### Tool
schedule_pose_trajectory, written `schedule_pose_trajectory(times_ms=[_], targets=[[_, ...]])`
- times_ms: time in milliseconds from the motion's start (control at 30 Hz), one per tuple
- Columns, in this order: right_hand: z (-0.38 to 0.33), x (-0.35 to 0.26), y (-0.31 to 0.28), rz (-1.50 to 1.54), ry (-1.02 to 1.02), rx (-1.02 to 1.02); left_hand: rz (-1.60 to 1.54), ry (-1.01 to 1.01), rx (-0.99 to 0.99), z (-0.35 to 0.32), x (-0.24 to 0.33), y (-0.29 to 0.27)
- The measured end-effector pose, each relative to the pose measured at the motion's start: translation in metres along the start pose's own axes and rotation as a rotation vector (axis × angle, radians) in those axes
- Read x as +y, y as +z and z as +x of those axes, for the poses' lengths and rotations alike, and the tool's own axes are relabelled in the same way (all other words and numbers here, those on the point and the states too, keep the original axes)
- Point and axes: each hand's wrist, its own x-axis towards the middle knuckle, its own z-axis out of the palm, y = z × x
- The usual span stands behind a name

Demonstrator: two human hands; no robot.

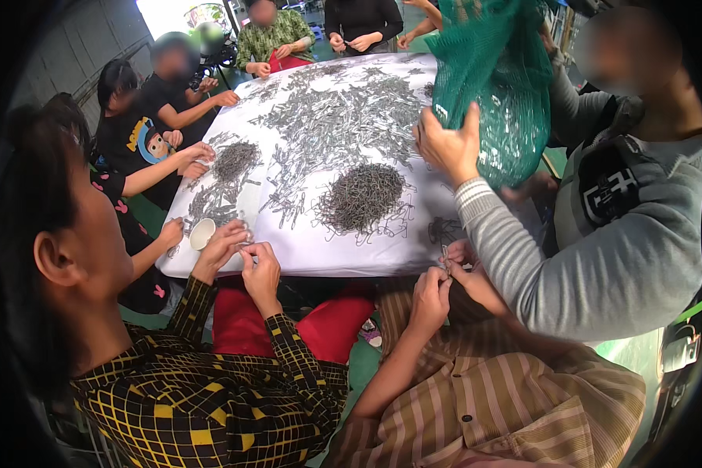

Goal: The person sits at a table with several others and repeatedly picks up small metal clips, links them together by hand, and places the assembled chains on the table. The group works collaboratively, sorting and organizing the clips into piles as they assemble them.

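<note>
At the near edge of the table, my left hand [430, 303] and my right hand [474, 279] come together, fingers pinched. Between their fingertips is a small metal wire piece [444, 256]; its exact shape is partly hidden by the fingers. Beyond my hands, a dense heap of bent wire hooks [363, 196] lies on the white table cover [304, 253]. A smaller group of wire pieces [443, 231] rests just past my right hand. Flat, narrow metal pieces [343, 117] spread over the middle and far part of the table.
At right, a person in a grey sweater [569, 265] holds up a green mesh sack [507, 93], an arm reaching close over my right hand. At left, a person in a checked shirt [210, 390] works near a white bowl [202, 233]. Several others surround the table.
</note>
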Motion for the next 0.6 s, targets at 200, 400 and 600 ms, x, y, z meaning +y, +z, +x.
schedule_pose_trajectory(times_ms=[200, 400, 600], targets=[[-0.045, -0.026, 0.010, -0.220, 0.035, 0.090, -0.007, -0.015, -0.013, -0.001, -0.001, 0.001], [-0.039, -0.048, 0.015, -0.261, -0.032, 0.108, -0.023, 0.005, -0.012, 0.001, 0.000, -0.002], [-0.038, -0.062, 0.019, -0.313, -0.048, 0.103, -0.041, 0.032, -0.002, 0.001, -0.004, 0.000]])
